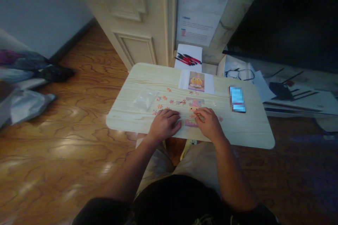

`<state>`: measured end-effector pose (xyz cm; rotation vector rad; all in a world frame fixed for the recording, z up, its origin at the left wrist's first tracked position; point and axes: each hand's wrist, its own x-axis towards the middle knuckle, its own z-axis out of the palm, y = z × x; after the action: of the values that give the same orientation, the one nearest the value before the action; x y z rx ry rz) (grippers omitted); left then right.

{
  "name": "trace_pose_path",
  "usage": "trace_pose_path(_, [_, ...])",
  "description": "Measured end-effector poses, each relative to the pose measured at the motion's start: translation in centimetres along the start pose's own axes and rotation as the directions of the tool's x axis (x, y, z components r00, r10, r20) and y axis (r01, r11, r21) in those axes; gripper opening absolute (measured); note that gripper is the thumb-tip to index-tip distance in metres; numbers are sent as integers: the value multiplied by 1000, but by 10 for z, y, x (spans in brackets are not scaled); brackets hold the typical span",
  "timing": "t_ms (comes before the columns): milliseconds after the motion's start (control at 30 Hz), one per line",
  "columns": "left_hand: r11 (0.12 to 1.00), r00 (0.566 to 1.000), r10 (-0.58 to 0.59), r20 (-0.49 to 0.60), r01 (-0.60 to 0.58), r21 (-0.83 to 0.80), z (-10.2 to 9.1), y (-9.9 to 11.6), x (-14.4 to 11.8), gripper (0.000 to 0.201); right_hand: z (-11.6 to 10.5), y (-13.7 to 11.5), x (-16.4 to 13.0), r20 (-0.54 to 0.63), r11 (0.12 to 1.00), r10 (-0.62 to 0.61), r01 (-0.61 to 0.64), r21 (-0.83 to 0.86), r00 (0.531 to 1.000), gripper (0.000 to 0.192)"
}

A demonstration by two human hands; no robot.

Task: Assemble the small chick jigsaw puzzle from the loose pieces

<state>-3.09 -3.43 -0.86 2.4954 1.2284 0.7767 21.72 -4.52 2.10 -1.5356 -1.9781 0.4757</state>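
Observation:
A partly assembled jigsaw puzzle [194, 103] lies on the small pale wooden table [126, 88]. My right hand [210, 122] is over its right side, thumb and fingertips pinched together on what looks like a jigsaw piece; the fingers mostly hide it. To the left, my left hand [165, 123] rests on the tabletop with its fingers loosely laid down and the thumb apart, holding nothing visible. Loose jigsaw pieces [164, 97] are scattered beyond the left hand. Another loose piece [221, 119] lies right of my right hand.
A printed reference picture [196, 81] on white paper lies at the table's far edge. A clear plastic bag [145, 100] is on the left, a lit phone [237, 99] on the right. Behind stand red and black pens [188, 59] on paper and a white box [237, 66].

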Motion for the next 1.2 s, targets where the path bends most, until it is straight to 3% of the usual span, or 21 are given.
trace_pose_path(200, [1000,998,-21,-56,20,-19,-1,1,-5,12,16,-21,37,71,995,-42,48,-85,997,24])
trace_pose_path(367, [987,976,-161,-147,164,3,-5,2,-7,11,39,-32,72,108,983,-27,46,-177,994,27])
trace_pose_path(533, [971,955,-239,-177,240,-20,-8,-2,-5,14,59,-29,89,167,975,18,19,-220,986,20])
trace_pose_path(700, [962,945,-272,-183,261,-84,-8,-5,-3,2,62,-28,88,170,977,35,2,-214,985,18])
trace_pose_path(933, [946,918,-323,-231,304,-113,-4,-9,-2,23,45,-34,67,141,984,-3,27,-175,990,18])
trace_pose_path(1200, [945,916,-328,-230,320,-71,-2,-10,-1,18,43,-39,42,232,982,-20,63,-178,972,13])
